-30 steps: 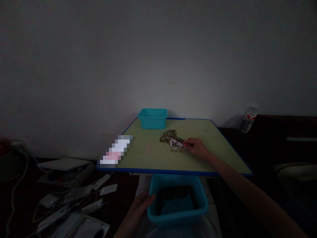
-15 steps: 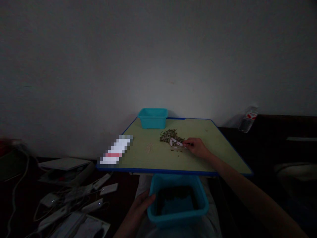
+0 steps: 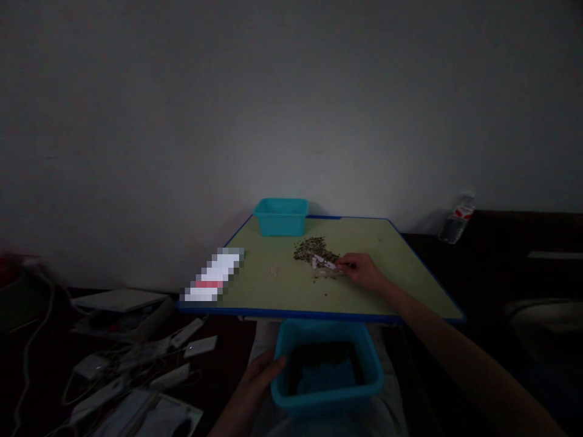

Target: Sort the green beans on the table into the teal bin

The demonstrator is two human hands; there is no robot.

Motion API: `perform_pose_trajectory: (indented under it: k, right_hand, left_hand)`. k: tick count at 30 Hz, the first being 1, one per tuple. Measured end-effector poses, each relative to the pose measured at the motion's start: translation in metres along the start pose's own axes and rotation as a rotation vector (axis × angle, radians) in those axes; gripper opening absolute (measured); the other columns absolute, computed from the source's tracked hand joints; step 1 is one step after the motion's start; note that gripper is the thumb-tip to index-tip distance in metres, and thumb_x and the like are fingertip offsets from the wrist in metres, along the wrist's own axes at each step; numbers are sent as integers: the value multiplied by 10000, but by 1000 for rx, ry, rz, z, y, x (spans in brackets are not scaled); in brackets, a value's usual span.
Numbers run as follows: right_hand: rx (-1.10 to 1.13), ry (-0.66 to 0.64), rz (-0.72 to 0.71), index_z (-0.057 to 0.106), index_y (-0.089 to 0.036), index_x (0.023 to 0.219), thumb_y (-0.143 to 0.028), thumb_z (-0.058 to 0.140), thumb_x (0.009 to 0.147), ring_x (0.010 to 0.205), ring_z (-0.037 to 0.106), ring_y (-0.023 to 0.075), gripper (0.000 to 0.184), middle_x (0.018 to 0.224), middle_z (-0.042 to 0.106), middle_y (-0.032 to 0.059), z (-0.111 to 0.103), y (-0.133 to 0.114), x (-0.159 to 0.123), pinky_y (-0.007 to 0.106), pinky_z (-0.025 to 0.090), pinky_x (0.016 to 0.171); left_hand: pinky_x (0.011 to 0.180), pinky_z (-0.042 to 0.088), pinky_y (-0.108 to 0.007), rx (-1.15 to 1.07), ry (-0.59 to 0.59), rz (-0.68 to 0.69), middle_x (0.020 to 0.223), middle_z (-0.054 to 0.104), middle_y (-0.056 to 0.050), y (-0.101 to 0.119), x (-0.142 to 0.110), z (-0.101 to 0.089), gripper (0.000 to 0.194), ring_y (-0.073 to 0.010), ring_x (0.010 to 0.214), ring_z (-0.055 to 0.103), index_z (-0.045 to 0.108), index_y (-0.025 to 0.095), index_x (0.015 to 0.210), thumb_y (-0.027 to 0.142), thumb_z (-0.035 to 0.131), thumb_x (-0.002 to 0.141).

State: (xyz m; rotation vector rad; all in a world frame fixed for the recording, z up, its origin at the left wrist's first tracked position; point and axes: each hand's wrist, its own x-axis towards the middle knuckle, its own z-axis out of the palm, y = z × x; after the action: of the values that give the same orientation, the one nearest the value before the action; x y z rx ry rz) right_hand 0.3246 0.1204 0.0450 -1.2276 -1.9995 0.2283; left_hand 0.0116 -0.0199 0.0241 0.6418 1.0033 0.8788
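At the left wall of a blue plastic basin (image 3: 325,400) on my lap is my left hand (image 3: 266,371), its thumb over the rim and the fingers outside. Dark stuff lies along the basin's inside bottom; its kind is too dim to tell. Above the table, my right hand (image 3: 361,270) is closed in a pinch on a see-through plastic piece with white print (image 3: 324,263). This piece lies at the near right of a spread of small dark grains (image 3: 312,247). A small patch of pale grains (image 3: 274,272) sits to the left.
A second blue basin (image 3: 281,226) stands at the table's back left. The pale tabletop (image 3: 273,300) has a blue edge. A blurred-out phone-like slab (image 3: 212,276) lies left. Cables and power strips (image 3: 146,355) clutter the left floor. A plastic bottle (image 3: 456,220) leans right.
The plastic piece has shifted slightly toward me over the grains, and a stray grain in front of it has moved nearer. My left hand and the basin have stayed put.
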Motion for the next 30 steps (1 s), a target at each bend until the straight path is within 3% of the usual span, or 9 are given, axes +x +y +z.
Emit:
perform_pose_trajectory:
  k: [4, 17, 23, 30]
  right_hand:
    - [7, -12, -5, 777, -192, 864, -206, 604, 866, 686, 645, 146, 173, 788, 741, 41, -1, -1, 0, 246, 462, 653]
    - [7, -1, -1, 778, -194, 833, -217, 616, 852, 669, 649, 150, 165, 774, 747, 43, -1, 0, 0, 248, 467, 634]
    - [36, 5, 18, 781, -186, 843, -221, 622, 843, 677, 658, 158, 163, 775, 749, 43, -1, 2, 0, 249, 465, 635]
    - [34, -7, 24, 782, -195, 837, -215, 617, 839, 692, 664, 159, 166, 789, 751, 44, -3, -1, -1, 251, 470, 645]
  left_hand:
    - [764, 557, -348, 23, 21, 6, 845, 827, -69, -2, 2, -1, 258, -278, 809, 745, 764, 190, 808, 347, 840, 617]
    - [791, 558, -365, 39, -5, 27, 944, 821, -116, -8, 6, -5, 381, -302, 877, 745, 760, 153, 941, 393, 812, 650]
    - [741, 570, -339, -8, 18, 25, 852, 829, -75, -7, 5, -4, 292, -283, 814, 756, 761, 179, 825, 361, 845, 613]
    - [751, 562, -343, -5, 19, 14, 841, 829, -71, -5, 3, -2, 272, -289, 833, 753, 762, 187, 828, 350, 834, 622]
